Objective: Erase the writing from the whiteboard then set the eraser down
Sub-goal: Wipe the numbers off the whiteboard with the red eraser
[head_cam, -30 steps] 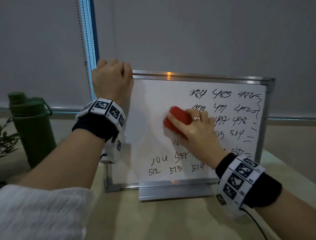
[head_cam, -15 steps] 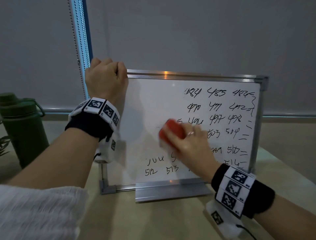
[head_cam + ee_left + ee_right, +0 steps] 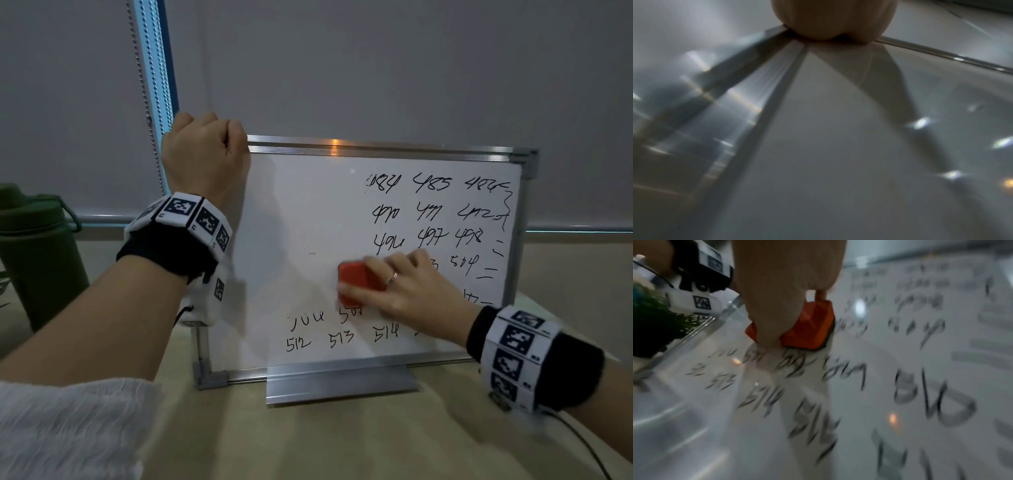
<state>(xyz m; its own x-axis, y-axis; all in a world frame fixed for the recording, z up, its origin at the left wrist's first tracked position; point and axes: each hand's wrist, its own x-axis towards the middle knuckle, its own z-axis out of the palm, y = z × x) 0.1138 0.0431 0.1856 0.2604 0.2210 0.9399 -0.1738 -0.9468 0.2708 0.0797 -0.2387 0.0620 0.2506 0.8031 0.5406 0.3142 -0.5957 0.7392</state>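
Observation:
A small whiteboard (image 3: pixel 301 219) in a metal frame stands upright on the table. Black handwritten numbers fill its right half and bottom rows; the upper left is wiped. My right hand (image 3: pixel 407 291) grips a red eraser (image 3: pixel 358 281) and presses it flat against the board near the middle. In the right wrist view the eraser (image 3: pixel 809 324) sits under my thumb just above blurred numbers. My left hand (image 3: pixel 205 150) is curled over the board's top left corner. The left wrist view shows that hand (image 3: pixel 832 19) on the frame's edge.
A dark green bottle (image 3: pixel 37 253) stands on the table to the left of the board. The board's metal foot (image 3: pixel 342 383) juts toward me on the beige table (image 3: pixel 342 442). Grey blinds and a bead chain (image 3: pixel 144 85) hang behind.
My right hand has slid the eraser down the board from the upper middle toward the lower rows, and more numbers in the middle are gone. The left hand has kept its hold.

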